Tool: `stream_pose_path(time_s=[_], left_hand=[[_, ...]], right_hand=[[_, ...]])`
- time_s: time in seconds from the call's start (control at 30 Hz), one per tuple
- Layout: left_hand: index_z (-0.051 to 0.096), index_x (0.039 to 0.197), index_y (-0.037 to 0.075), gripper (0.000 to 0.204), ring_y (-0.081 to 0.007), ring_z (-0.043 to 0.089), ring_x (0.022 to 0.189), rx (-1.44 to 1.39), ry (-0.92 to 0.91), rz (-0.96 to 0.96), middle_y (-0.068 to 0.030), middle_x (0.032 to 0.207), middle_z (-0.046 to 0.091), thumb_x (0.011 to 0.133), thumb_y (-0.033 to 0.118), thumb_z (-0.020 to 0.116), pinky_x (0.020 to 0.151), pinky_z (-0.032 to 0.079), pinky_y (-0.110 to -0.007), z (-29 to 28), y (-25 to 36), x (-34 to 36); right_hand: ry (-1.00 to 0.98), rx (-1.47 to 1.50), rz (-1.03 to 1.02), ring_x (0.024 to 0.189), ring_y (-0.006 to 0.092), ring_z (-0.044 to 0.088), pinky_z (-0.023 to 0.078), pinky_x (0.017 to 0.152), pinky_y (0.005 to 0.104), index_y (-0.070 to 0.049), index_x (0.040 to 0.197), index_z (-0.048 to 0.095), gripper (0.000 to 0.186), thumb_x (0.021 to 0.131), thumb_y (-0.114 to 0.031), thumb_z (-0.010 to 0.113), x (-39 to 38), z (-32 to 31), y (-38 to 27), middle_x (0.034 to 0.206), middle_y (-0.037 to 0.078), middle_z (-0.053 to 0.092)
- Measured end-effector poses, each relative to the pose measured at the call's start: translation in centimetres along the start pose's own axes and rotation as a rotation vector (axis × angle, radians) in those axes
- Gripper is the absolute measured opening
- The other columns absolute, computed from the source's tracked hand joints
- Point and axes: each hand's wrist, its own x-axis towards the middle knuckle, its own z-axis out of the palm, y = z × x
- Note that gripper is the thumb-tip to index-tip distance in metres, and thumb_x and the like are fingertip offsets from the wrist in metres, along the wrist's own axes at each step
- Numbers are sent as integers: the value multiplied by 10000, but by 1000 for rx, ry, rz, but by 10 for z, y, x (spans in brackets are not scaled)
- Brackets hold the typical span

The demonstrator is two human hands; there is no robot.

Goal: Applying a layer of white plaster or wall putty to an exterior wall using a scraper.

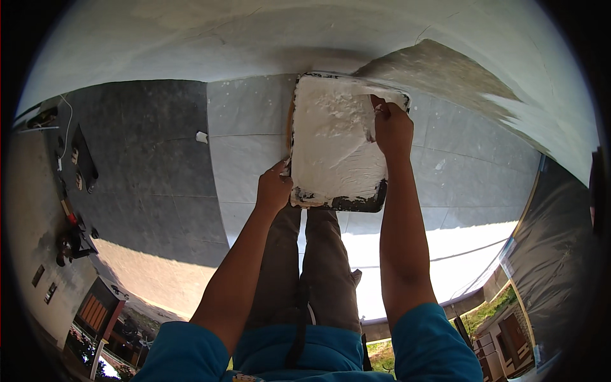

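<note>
A dark, rectangular board or shallow tray [340, 149] is covered in thick white paste, its black rim showing at the corners. My left hand [276, 186] grips its left side near the lower part. At the upper right, my right hand [393, 127] is closed on a flat putty scraper [369, 102], whose blade rests on or just over the paste; part of the tool is hidden by my fingers. The tray is held out in front of my body, over my legs.
A curved grey-white plastered wall [229, 44] spans the top. Grey tiled floor [248, 159] lies below. At left are scattered dark items [83, 159], a small white object [202, 137] and a motorbike-like dark shape [70, 245]. A black sheet [547, 254] lines the right, with sunlit ground behind me.
</note>
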Motion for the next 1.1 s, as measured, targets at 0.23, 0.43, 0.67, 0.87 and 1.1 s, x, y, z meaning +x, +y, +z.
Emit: stream_pose_path(time_s=[0.23, 0.43, 0.67, 0.87, 1.1], left_hand=[[585, 1341, 55, 528, -293, 712, 852, 70, 14, 14, -215, 1088, 698, 814, 23, 596, 815, 555, -371, 0, 0, 1], [592, 1329, 45, 511, -301, 712, 862, 5, 3, 11, -222, 1074, 699, 818, 40, 612, 812, 554, -382, -2, -3, -1], [590, 1329, 40, 511, -304, 711, 865, 36, 18, 16, -216, 1080, 700, 818, 39, 614, 812, 552, -381, -2, -6, 1], [598, 1319, 47, 489, -313, 707, 876, 27, -13, -2, -209, 1078, 700, 831, 55, 619, 817, 549, -385, 1, 4, 0], [600, 1322, 53, 486, -308, 709, 883, 57, 19, 3, -212, 1038, 707, 837, 63, 632, 825, 546, -383, 0, -8, 1]], right_hand=[[26, -237, -251, 812, 290, 660, 556, 695, 422, -128, 1095, 673, 280, 833, -43, 625, -68, 6, 5, 865, 91, 712], [-47, -195, -219, 835, 270, 654, 553, 719, 382, -89, 1100, 674, 279, 831, -36, 623, -129, 23, -22, 933, 95, 697], [86, 18, 22, 909, 341, 638, 527, 773, 470, -64, 1087, 672, 198, 927, -102, 562, -86, 15, -10, 956, 133, 681], [49, -199, -53, 866, 357, 628, 535, 765, 475, -73, 1044, 687, 173, 904, -100, 588, -15, 11, 2, 883, 142, 688], [67, -44, -376, 818, 279, 625, 522, 768, 399, -134, 1044, 693, 281, 823, 9, 591, -57, 36, -20, 877, 60, 713]])
